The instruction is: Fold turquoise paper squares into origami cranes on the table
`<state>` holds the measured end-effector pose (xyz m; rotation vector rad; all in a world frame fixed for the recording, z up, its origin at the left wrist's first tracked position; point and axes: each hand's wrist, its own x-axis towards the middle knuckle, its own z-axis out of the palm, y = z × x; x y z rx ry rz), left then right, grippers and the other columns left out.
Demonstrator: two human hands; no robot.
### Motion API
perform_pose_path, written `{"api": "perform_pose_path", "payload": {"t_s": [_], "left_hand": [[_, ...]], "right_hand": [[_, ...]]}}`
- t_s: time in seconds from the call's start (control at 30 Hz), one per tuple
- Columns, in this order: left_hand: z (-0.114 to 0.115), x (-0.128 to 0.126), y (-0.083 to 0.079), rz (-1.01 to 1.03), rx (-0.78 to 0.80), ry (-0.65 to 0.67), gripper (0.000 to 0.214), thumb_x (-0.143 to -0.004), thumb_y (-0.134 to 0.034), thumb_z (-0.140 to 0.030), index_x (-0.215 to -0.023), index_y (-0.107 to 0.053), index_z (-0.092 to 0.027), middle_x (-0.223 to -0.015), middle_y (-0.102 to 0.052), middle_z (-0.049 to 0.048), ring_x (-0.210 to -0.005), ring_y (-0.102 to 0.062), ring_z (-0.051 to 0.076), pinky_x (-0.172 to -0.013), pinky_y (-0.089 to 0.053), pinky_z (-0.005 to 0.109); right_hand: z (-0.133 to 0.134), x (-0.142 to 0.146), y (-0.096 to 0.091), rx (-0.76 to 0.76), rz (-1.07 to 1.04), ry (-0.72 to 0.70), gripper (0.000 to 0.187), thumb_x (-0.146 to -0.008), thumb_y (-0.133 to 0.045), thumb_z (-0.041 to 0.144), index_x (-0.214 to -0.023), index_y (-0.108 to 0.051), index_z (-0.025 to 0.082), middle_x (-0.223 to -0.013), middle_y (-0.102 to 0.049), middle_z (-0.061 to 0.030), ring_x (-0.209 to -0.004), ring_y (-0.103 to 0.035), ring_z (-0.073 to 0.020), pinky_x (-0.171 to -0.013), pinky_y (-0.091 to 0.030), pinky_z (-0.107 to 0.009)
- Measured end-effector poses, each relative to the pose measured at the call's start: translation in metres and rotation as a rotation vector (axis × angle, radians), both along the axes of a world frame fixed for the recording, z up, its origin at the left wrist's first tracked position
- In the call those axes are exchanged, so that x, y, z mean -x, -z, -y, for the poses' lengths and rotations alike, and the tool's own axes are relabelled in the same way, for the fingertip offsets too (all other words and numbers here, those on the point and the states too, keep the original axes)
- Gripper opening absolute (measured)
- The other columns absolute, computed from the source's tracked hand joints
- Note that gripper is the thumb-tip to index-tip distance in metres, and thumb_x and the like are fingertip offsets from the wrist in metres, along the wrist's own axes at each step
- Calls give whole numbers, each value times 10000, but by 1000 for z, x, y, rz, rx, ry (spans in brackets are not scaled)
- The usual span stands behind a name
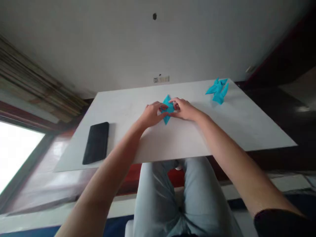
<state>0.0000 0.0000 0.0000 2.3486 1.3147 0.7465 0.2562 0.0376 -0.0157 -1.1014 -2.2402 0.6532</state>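
Observation:
A folded blue paper piece point(168, 108) lies at the middle of the white table point(222, 131). My left hand point(152, 114) pinches its left side, fingers curled onto the paper. My right hand point(184, 108) grips its right side, thumb and fingers pressed on it. Both hands rest on the tabletop, and much of the paper is hidden between them.
Several more folded blue paper pieces point(218, 89) lie in a small heap at the table's far right corner. A black phone point(96, 142) lies flat near the left front edge. A white wall stands behind the table, a window at the left. My knees are under the front edge.

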Motion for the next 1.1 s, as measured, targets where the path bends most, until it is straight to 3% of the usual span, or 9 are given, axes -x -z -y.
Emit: {"api": "perform_pose_path", "payload": {"t_s": [0.17, 0.37, 0.57, 0.7, 0.83, 1.0, 1.1], "left_hand": [[1, 3, -2, -27, 11, 10, 418, -1023, -812, -462, -1399, -800, -282, -1409, -839, 100, -1359, -762, 338, -1227, -528, 500], [1, 4, -3, -86, 36, -57, 516, -951, -914, -448, -1417, -764, -285, -1496, -777, 116, -1457, -679, 391, -1261, -469, 578], [7, 0, -3, -106, 64, -66, 449, -927, -938, -490, -1307, -805, -291, -1485, -712, 122, -1453, -620, 390, -1261, -419, 600], [8, -4, -4, -59, 43, -108, 252, -1043, -807, -442, -1245, -853, -299, -1459, -703, 122, -1438, -631, 369, -1255, -407, 600], [7, -5, -2, -32, 46, -155, 250, -999, -856, -395, -1229, -840, -297, -1474, -714, 123, -1459, -633, 372, -1240, -418, 594], [3, -4, 3, 36, 67, -169, 660, -903, -944, -400, -1481, -646, -285, -1511, -754, 114, -1338, -716, 346, -1182, -467, 549], [3, -4, 4, 67, 52, -176, 727, -871, -969, -397, -1498, -618, -279, -1465, -780, 101, -1284, -742, 329, -1169, -472, 530]], "right_hand": [[-6, -1, 0, -48, 82, 11, 493, -874, -930, 502, -1247, -760, 227, -1072, -761, -84, -955, -677, -288, -874, -501, -396], [-7, -4, 4, -126, 120, 72, 477, -885, -934, 481, -1265, -775, 240, -1239, -755, -140, -1179, -697, -383, -1108, -543, -532], [-12, -3, 12, -95, 63, 108, 346, -963, -865, 387, -1257, -785, 225, -1333, -717, -158, -1226, -735, -370, -1154, -584, -551], [-15, -3, 14, -89, 42, 131, 317, -927, -899, 357, -1207, -821, 230, -1274, -716, -143, -1229, -730, -373, -1172, -592, -567], [-18, 0, 14, -18, -15, 185, 282, -890, -904, 298, -1155, -837, 233, -1267, -727, -135, -1222, -740, -355, -1135, -613, -537], [-16, 2, 10, 95, -71, 180, 296, -850, -882, 237, -1131, -790, 238, -1197, -825, -92, -1016, -746, -286, -961, -609, -445], [-10, 2, 4, 122, -102, 173, 296, -832, -871, 240, -1102, -750, 249, -1119, -844, -53, -872, -690, -234, -851, -557, -385]]}}
